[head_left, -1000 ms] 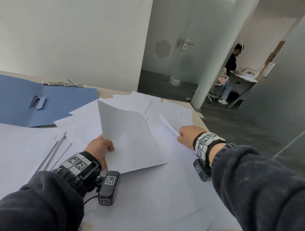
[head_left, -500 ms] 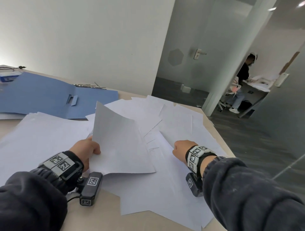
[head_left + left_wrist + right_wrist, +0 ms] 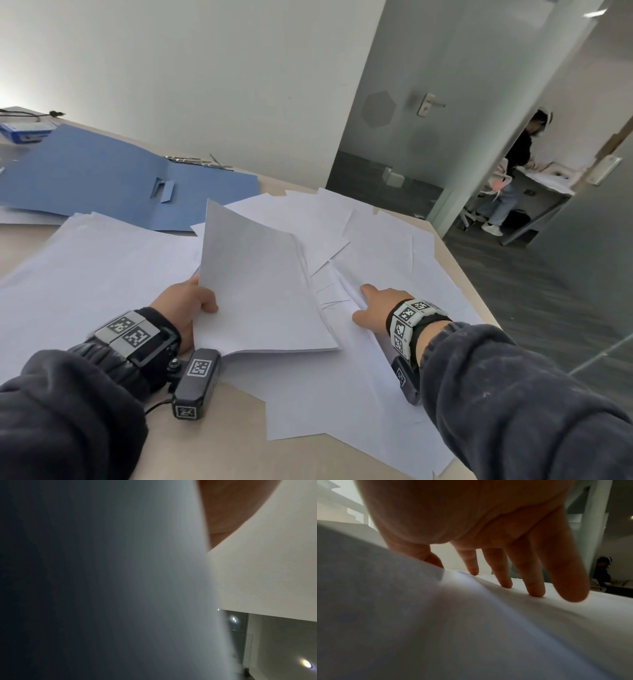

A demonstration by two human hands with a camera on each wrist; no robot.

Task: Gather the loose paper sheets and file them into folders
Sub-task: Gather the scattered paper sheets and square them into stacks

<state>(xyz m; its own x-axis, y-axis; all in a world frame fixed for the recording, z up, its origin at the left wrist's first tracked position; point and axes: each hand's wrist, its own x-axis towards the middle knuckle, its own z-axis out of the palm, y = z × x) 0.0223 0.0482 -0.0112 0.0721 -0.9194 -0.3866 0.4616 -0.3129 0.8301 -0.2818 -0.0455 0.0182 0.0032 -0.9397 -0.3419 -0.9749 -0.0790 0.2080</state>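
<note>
Two hands: both at work over a spread of paper on the table.
Left hand (image 3: 186, 305): grips a thin stack of white paper sheets (image 3: 260, 291) at its left edge, thumb on the upper face, the other fingers hidden under the stack.
Held stack: far end raised and tilted up, near edge low over the table; in the left wrist view the sheets (image 3: 120, 588) fill most of the picture, with part of the hand (image 3: 231, 509) at the top.
Right hand (image 3: 380, 308): laid palm down on the loose white sheets (image 3: 376, 246), just right of the held stack.
Right fingers (image 3: 536, 585): straight and spread, tips pressing the paper (image 3: 488, 628), which rises in a soft fold under the thumb; nothing is gripped.
Loose sheets: scattered and overlapping over the middle and right of the light wooden table (image 3: 239, 445); a broad white layer (image 3: 96, 267) lies to the left.
Open blue card folder (image 3: 102, 178): flat at the far left of the table, metal fastener at its far edge, holding no sheets.
Small blue and white box (image 3: 25, 132): far left corner, beyond the folder.
Background: a seated person (image 3: 513, 171) past the glass partition.
</note>
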